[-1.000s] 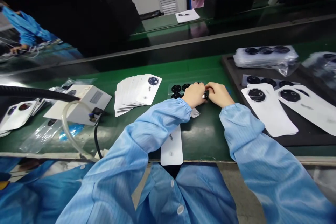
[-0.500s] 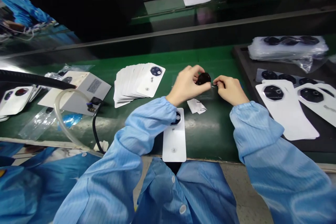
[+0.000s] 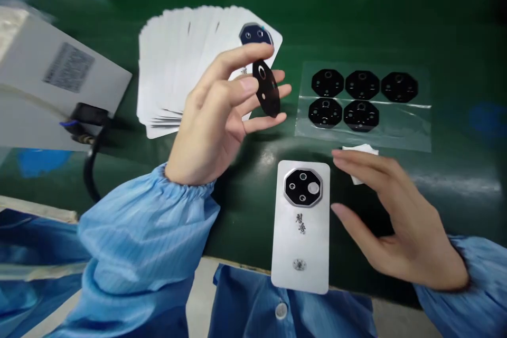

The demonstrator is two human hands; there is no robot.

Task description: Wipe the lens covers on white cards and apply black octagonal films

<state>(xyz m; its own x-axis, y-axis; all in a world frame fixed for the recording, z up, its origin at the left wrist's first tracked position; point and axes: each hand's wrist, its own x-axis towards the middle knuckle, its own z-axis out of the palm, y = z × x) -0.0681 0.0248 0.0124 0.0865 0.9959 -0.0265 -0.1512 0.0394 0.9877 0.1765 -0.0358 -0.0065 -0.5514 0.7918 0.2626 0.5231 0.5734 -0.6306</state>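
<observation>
My left hand (image 3: 222, 100) holds a black camera lens cover (image 3: 268, 90) by its edge, between thumb and fingers, tilted on its side above the bench. Beside the front edge, a white phone back panel (image 3: 301, 243) lies flat, its octagonal camera area towards the far end, with a pale round spot on one lens. My right hand (image 3: 400, 216) is just right of that panel, thumb and fingers apart, with nothing in it. A folded white cloth or paper (image 3: 362, 154) lies partly hidden behind its fingers. Further back, a clear sheet (image 3: 404, 127) carries several more black lens covers (image 3: 327, 83).
A fanned stack of white back panels (image 3: 170, 63) lies behind my left hand. To the left stands a white box (image 3: 35, 95) with a printed label and a black cable (image 3: 90, 166). The green bench (image 3: 336, 16) ends near my body.
My view has tilted down and closer. My left hand has lifted the lens cover towards the left, away from the sheet. My right hand has come back beside the front panel and spread its fingers.
</observation>
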